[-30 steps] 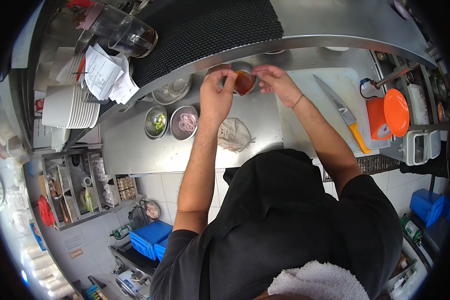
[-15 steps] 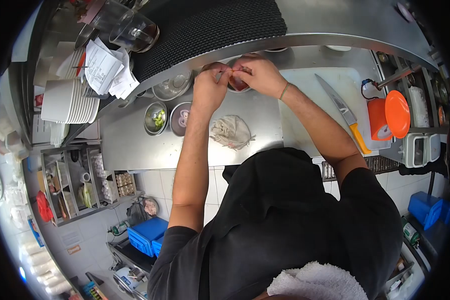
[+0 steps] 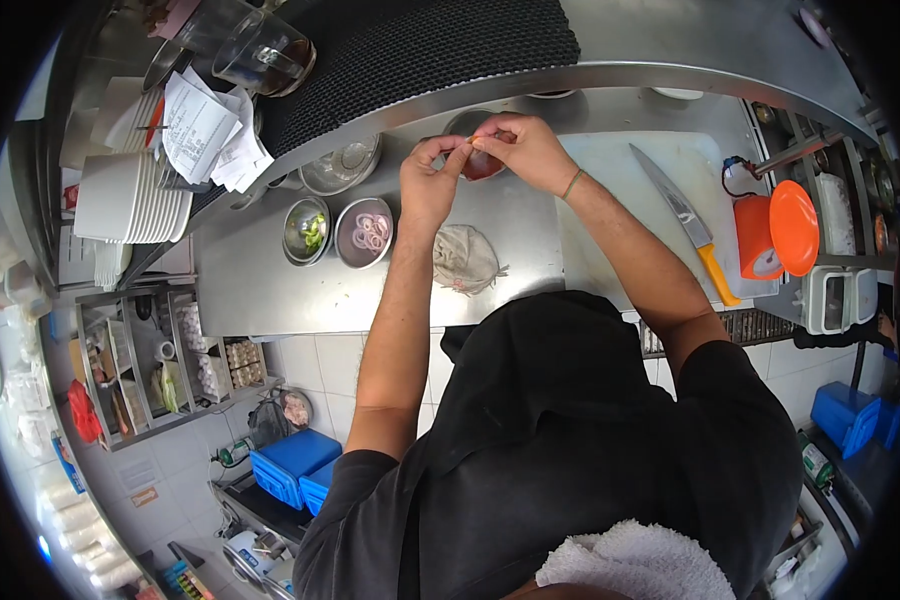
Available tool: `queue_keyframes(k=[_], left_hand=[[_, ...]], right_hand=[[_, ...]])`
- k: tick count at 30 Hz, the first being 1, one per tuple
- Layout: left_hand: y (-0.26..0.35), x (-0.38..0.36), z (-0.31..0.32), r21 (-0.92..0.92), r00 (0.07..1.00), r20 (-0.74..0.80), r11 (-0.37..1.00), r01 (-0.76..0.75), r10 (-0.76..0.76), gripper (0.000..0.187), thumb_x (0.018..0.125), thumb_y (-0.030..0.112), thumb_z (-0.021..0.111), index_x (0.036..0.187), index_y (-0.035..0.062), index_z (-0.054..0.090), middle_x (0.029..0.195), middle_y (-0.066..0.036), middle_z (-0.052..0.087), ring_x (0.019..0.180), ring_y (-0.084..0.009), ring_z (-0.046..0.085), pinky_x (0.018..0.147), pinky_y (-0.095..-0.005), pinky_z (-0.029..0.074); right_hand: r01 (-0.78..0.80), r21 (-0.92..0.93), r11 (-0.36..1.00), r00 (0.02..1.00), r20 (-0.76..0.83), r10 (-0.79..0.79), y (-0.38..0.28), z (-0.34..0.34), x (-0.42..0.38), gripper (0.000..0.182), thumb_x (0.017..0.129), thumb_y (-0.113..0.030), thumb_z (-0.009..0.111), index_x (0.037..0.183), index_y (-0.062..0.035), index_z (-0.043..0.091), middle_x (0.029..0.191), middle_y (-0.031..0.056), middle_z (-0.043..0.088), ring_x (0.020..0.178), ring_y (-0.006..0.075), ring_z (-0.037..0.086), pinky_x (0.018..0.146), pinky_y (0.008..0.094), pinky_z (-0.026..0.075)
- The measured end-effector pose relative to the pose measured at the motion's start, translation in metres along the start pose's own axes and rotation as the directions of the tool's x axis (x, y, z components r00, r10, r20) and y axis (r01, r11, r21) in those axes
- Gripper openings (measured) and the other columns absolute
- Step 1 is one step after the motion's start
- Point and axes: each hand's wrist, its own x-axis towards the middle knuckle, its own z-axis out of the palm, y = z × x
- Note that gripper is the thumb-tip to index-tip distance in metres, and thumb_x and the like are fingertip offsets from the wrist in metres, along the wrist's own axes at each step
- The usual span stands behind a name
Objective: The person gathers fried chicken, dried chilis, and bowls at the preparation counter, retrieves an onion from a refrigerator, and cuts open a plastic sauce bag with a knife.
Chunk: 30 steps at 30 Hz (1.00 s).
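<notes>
My left hand [image 3: 436, 172] and my right hand [image 3: 520, 150] meet fingertip to fingertip over a metal bowl [image 3: 467, 122] that holds something dark red. Both pinch a small orange piece [image 3: 472, 141], too small to name surely. To the left, one small metal bowl [image 3: 288, 235] contains chopped green pieces [image 3: 315, 232], and another [image 3: 354, 252] contains sliced onion rings [image 3: 372, 232]. A crumpled beige cloth [image 3: 464, 262] lies on the steel counter beside my left forearm, which partly covers it.
On the right, a knife with a yellow handle [image 3: 715, 272] rests on a white cutting board [image 3: 610, 180]. An orange kitchen scale [image 3: 760, 240] stands beyond it. A raised steel shelf edge [image 3: 420, 112] runs along the back. Stacked white dishes [image 3: 130, 200] stand at left.
My left hand and forearm have shifted right, uncovering the onion bowl and overlapping the cloth. My fingertips have moved slightly right and still pinch together.
</notes>
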Motion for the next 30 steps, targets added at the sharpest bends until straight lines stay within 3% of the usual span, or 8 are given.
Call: queue_keyframes(k=[6,9,12,16,19,21,28,30], left_hand=[[0.007,-0.007,0.006,0.067,0.995,-0.055,0.995,-0.08,0.083,0.013,0.087,0.013,0.075,0.095,0.0027,0.075,0.096,-0.011,0.071,0.091,-0.0212,0.067,0.084,-0.0304,0.05],[0.001,-0.007,0.01,0.067,0.99,-0.081,0.992,-0.11,0.115,0.013,0.087,0.013,0.075,0.094,0.0033,0.075,0.096,-0.011,0.071,0.09,-0.022,0.067,0.084,-0.0308,0.05],[-0.013,-0.004,0.008,0.161,0.977,-0.154,0.979,-0.123,0.148,0.014,0.086,0.018,0.076,0.093,0.0061,0.076,0.094,-0.011,0.07,0.09,-0.0237,0.066,0.081,-0.0323,0.05],[-0.024,-0.006,0.004,0.268,0.968,-0.232,0.963,-0.033,0.097,0.015,0.085,0.022,0.077,0.093,0.0091,0.078,0.091,-0.009,0.069,0.087,-0.0227,0.063,0.076,-0.0335,0.05],[-0.017,-0.007,0.002,0.241,0.968,-0.251,0.968,0.071,-0.009,0.016,0.084,0.022,0.077,0.094,0.0094,0.078,0.089,-0.007,0.069,0.076,-0.0182,0.06,0.072,-0.0312,0.049],[-0.018,-0.004,0.0,0.247,0.966,-0.254,0.963,0.107,-0.042,0.017,0.084,0.022,0.078,0.095,0.0091,0.078,0.089,-0.007,0.069,0.071,-0.0173,0.058,0.069,-0.0304,0.048],[-0.026,0.005,0.007,0.258,0.973,-0.224,0.96,0.11,-0.052,0.02,0.084,0.023,0.078,0.098,0.0073,0.078,0.089,-0.009,0.071,0.066,-0.0164,0.059,0.065,-0.0304,0.049],[-0.028,0.007,0.007,0.263,0.974,-0.213,0.956,0.128,-0.072,0.021,0.084,0.024,0.078,0.098,0.0072,0.078,0.09,-0.01,0.072,0.066,-0.0163,0.06,0.066,-0.0307,0.05]], right_hand=[[0.036,-0.058,0.998,0.997,-0.071,-0.04,-0.001,-0.002,-0.013,0.016,0.091,-0.014,0.069,0.1,-0.0018,0.071,0.086,0.0076,0.073,0.075,0.0112,0.067,0.07,0.0284,0.054],[0.163,-0.32,0.933,0.952,-0.198,-0.234,0.006,-0.025,-0.027,0.017,0.089,-0.013,0.069,0.103,-0.0027,0.07,0.096,0.0093,0.072,0.08,0.0173,0.068,0.072,0.0309,0.055],[0.052,-0.506,0.861,0.904,-0.342,-0.256,0.028,-0.078,-0.063,0.021,0.087,-0.014,0.069,0.106,-0.0042,0.068,0.106,0.0121,0.069,0.086,0.0261,0.068,0.076,0.035,0.055],[-0.294,-0.859,0.42,0.856,-0.432,-0.284,0.058,-0.166,-0.158,0.022,0.088,-0.019,0.067,0.098,0.0005,0.063,0.102,0.0169,0.066,0.101,0.0346,0.063,0.088,0.0433,0.05],[-0.531,-0.825,0.194,0.826,-0.555,-0.097,0.06,-0.195,-0.233,0.03,0.088,-0.025,0.067,0.104,-0.0012,0.057,0.101,0.0179,0.062,0.097,0.0371,0.061,0.085,0.0473,0.049],[-0.555,-0.831,0.05,0.816,-0.555,-0.165,0.075,-0.199,-0.276,0.041,0.088,-0.027,0.068,0.118,-0.0036,0.053,0.106,0.0167,0.06,0.101,0.0375,0.059,0.084,0.0478,0.049],[-0.592,-0.796,0.123,0.799,-0.6,-0.043,0.061,-0.17,-0.289,0.056,0.091,-0.021,0.063,0.143,-0.0117,0.043,0.108,0.019,0.057,0.098,0.0388,0.059,0.084,0.0462,0.05],[-0.542,-0.788,0.292,0.824,-0.566,0.003,0.056,-0.16,-0.28,0.054,0.092,-0.018,0.061,0.144,-0.0152,0.045,0.106,0.0185,0.056,0.095,0.0387,0.06,0.082,0.0456,0.051]])
